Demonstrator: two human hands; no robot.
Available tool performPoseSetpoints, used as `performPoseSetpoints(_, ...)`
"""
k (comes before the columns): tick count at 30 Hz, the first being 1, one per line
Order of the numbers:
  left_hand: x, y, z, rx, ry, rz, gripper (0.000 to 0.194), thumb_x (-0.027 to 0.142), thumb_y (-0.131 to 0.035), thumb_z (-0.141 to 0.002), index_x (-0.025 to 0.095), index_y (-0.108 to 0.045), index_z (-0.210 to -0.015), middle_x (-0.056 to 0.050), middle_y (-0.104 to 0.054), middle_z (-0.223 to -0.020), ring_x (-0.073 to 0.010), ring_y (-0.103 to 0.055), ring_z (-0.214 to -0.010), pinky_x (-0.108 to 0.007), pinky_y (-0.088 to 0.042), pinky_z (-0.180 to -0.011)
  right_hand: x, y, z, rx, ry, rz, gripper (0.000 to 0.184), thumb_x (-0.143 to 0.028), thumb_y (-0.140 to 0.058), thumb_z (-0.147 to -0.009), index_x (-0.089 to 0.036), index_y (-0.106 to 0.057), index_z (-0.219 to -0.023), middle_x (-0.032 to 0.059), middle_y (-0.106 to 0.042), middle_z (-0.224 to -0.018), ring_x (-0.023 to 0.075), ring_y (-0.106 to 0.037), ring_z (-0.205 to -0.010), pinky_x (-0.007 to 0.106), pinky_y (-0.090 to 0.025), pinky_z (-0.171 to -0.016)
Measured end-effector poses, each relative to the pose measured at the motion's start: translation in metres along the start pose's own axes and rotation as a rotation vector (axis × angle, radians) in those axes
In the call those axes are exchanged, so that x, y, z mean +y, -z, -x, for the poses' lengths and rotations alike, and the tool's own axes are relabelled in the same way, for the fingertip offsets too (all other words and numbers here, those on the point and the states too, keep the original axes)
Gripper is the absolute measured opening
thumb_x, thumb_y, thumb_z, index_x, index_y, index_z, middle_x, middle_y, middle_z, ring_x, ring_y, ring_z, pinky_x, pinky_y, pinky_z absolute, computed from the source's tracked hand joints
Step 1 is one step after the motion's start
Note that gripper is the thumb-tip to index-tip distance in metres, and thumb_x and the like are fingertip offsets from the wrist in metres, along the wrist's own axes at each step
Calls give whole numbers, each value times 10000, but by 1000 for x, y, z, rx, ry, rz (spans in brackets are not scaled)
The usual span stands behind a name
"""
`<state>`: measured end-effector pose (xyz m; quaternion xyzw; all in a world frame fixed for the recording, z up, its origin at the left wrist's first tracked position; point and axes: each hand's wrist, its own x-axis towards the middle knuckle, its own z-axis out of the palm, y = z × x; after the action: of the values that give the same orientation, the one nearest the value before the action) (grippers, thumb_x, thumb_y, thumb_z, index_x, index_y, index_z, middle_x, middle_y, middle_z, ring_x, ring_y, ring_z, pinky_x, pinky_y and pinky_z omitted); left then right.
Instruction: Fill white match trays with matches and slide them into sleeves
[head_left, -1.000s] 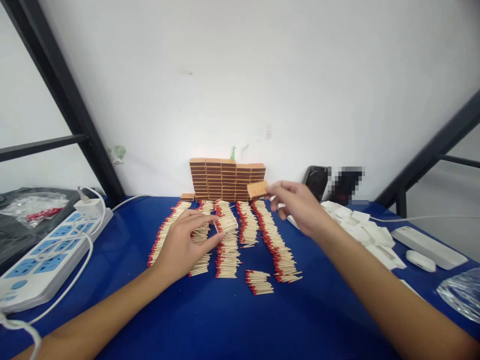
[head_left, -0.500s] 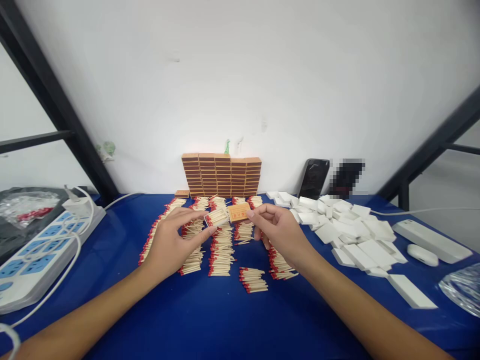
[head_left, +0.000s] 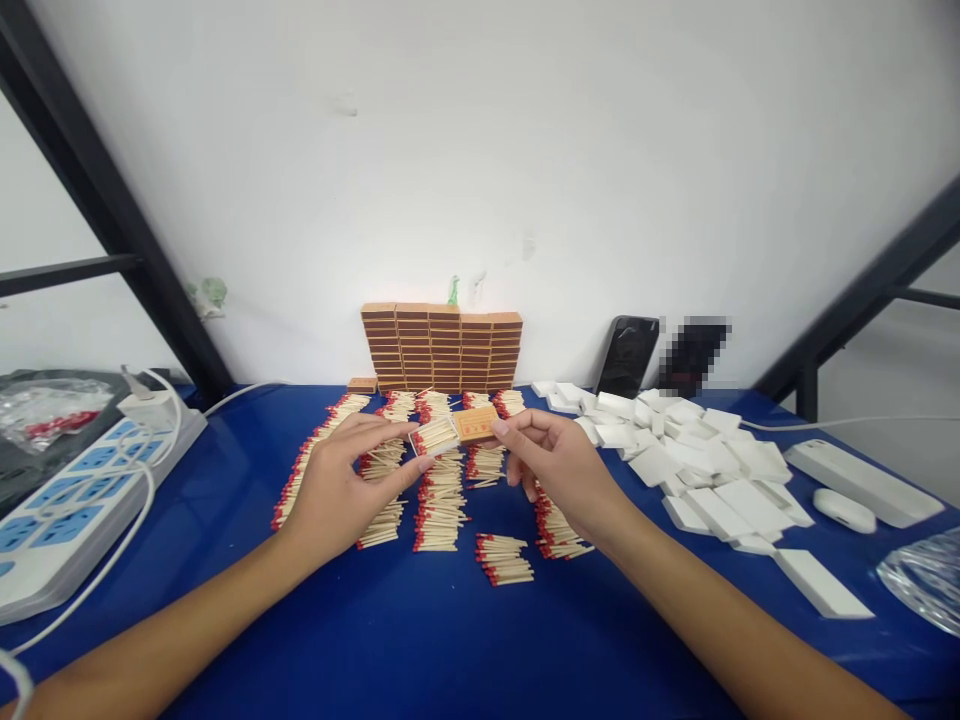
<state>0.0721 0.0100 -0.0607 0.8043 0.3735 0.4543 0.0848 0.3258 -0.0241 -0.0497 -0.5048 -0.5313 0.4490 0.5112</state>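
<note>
Between thumb and fingers, my left hand [head_left: 346,482] grips a white matchbox tray [head_left: 436,436] filled with red-headed matches. My right hand [head_left: 564,468] pinches an orange matchbox sleeve [head_left: 475,424] with red printing on top. The tray's right end meets the sleeve's left end; whether it is inside cannot be made out. Below the hands, loose matches [head_left: 441,510] lie in several long rows, partly covered by my hands. A small separate group of matches [head_left: 505,560] lies nearer to me.
Stacked matchboxes [head_left: 444,350] stand against the wall, with a single matchbox [head_left: 362,385] at their left. White trays [head_left: 697,455] are heaped at the right, near a black phone [head_left: 628,356] and a white earbud case [head_left: 844,510]. A power strip [head_left: 97,490] with cables occupies the left.
My right hand has brought the sleeve down and left from beside the stack to the tray's end. My left hand keeps its hold on the tray, and the view has shifted slightly.
</note>
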Motion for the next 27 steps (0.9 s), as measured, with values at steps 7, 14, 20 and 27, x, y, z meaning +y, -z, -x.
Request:
performPoseSetpoints(7, 0, 0, 0, -11, -8, 16, 323, 445, -799, -859, 267, -782, -1129, -45, -781, -1086, -231, -694, -1015, -414, -566, -945, 2, -3, 0, -20, 1, -15, 454, -611, -750, -816, -184, -639, -923, 56, -735, -846, 94, -559, -484, 198, -398, -355)
performPoseSetpoints(14, 2, 1, -1, -48, -64, 21, 352, 435, -807, -857, 297, -768, -1179, -37, -776, -1088, -219, -689, -1026, -390, -573, -944, 2, 0, 2, -83, 34, -24, 580, -549, -718, -873, -231, -592, -1341, -6, -694, -814, 120, -612, -507, 210, -436, -363)
performPoseSetpoints(20, 1, 0, 2, -44, -64, 37, 362, 440, -815, -846, 298, -769, -1175, -47, -771, -1090, -227, -684, -1032, -404, -582, -937, -1, -6, 8, -162, -6, -17, 539, -545, -693, -900, -219, -586, -1317, 59, -767, -922, 121, -617, -505, 227, -465, -389)
performPoseSetpoints(27, 2, -2, 4, -56, -103, 75, 457, 452, -886, -748, 278, -767, -1154, -59, -758, -1092, -235, -679, -1038, -386, -577, -928, 2, -14, 14, -262, 4, -10, 604, -578, -634, -941, -192, -564, -1400, 66, -746, -908, 129, -635, -548, 214, -470, -396)
